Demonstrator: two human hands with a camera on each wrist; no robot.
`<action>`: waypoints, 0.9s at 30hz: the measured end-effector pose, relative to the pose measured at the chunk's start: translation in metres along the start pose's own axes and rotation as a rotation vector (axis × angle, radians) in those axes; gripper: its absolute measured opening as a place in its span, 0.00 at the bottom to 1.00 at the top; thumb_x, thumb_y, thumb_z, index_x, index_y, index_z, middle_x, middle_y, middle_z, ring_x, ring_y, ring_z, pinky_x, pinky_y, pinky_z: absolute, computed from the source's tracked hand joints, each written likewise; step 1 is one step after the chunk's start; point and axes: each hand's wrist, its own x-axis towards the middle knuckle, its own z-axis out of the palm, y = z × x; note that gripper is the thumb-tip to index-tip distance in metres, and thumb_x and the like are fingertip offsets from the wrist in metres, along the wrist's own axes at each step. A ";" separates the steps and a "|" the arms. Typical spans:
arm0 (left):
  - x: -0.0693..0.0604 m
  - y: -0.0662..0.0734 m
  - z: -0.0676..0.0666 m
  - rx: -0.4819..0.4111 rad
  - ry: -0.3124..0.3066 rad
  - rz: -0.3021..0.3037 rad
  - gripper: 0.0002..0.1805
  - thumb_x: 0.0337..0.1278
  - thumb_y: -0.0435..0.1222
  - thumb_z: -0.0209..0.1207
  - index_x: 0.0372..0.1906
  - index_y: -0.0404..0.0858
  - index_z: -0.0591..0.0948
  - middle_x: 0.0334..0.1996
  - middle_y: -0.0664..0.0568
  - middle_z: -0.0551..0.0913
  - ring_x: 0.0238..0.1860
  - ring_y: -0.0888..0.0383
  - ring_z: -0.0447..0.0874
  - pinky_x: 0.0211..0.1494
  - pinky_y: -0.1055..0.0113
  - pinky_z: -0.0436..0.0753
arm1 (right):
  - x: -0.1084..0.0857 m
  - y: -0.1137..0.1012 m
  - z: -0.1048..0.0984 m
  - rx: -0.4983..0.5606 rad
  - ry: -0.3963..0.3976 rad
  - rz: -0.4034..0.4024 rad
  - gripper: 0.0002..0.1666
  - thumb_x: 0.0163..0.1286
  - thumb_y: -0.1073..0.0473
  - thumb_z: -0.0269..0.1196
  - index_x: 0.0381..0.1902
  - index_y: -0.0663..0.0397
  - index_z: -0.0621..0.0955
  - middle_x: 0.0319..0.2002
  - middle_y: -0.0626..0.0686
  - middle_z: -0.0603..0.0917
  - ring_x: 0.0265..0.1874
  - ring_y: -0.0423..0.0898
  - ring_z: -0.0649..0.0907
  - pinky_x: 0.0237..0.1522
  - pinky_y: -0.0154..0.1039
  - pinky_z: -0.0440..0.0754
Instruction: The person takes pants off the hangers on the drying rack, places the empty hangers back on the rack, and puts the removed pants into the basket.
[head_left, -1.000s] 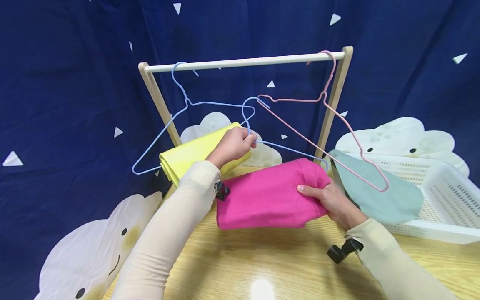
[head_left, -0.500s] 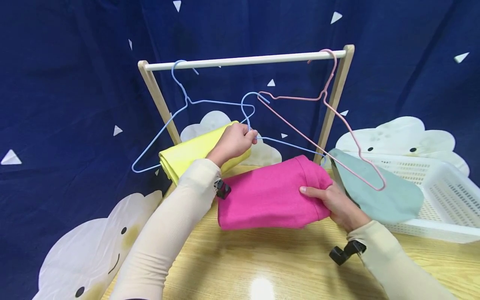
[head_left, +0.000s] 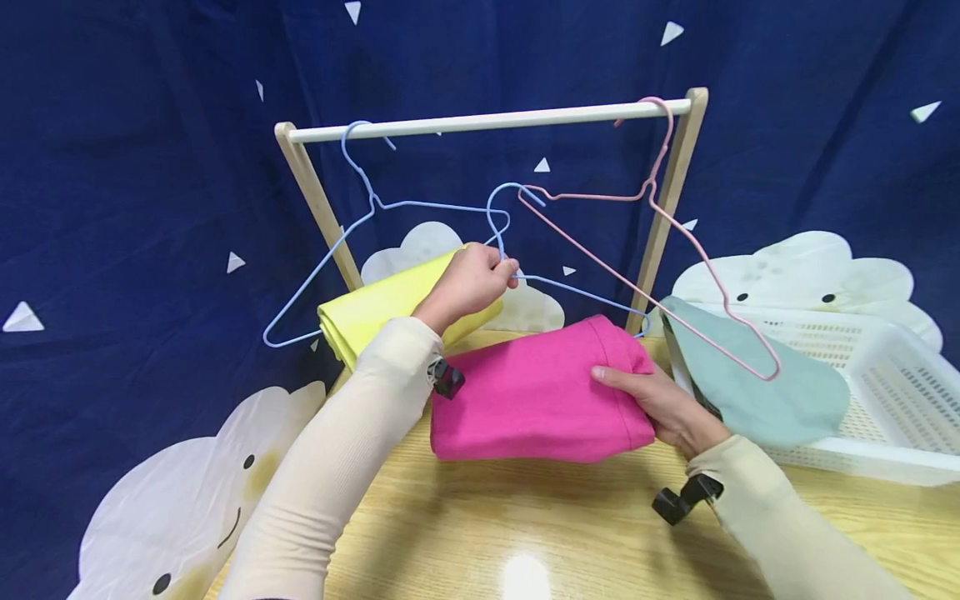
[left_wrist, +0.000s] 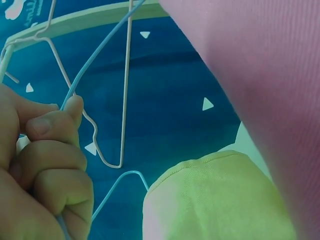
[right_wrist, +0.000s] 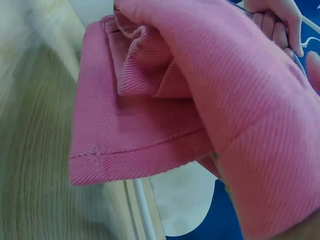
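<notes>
In the head view my left hand (head_left: 472,279) grips a blue wire hanger (head_left: 577,290) just under its hook, and the curled fingers show up close in the left wrist view. Folded pink cloth (head_left: 540,392), with stitched seams visible in the right wrist view (right_wrist: 150,135), hangs below that hanger; the hanger's lower bar is mostly hidden. At the cloth's right end my right hand (head_left: 667,404) holds it, thumb on top and fingers hidden beneath. Behind my left wrist, folded yellow cloth (head_left: 375,308) hangs on a second blue hanger (head_left: 300,287).
A rack with a white rail (head_left: 487,121) stands at the back. On its right end hangs a pink hanger (head_left: 701,242). Green cloth (head_left: 772,392) lies over the edge of a white basket (head_left: 885,458) at right. The wooden table (head_left: 465,533) lies below my hands.
The held hanger has risen slightly, its hook shifting a little right. My right hand rose slightly, then drew a little left with the pink cloth's end. Both grips stay the same.
</notes>
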 end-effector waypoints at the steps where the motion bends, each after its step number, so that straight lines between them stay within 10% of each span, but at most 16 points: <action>1: 0.000 0.000 0.000 -0.002 -0.006 0.001 0.21 0.71 0.41 0.52 0.21 0.40 0.83 0.12 0.58 0.73 0.17 0.60 0.65 0.25 0.69 0.65 | 0.000 0.000 0.001 -0.004 0.007 0.005 0.07 0.70 0.55 0.61 0.44 0.39 0.77 0.36 0.41 0.87 0.33 0.38 0.88 0.41 0.34 0.85; 27: -0.002 0.002 -0.001 0.050 -0.082 0.035 0.20 0.72 0.41 0.51 0.28 0.37 0.87 0.21 0.55 0.81 0.17 0.62 0.62 0.25 0.71 0.64 | 0.001 0.003 0.005 -0.028 0.064 0.008 0.06 0.70 0.56 0.61 0.41 0.37 0.77 0.33 0.39 0.87 0.31 0.38 0.88 0.39 0.34 0.85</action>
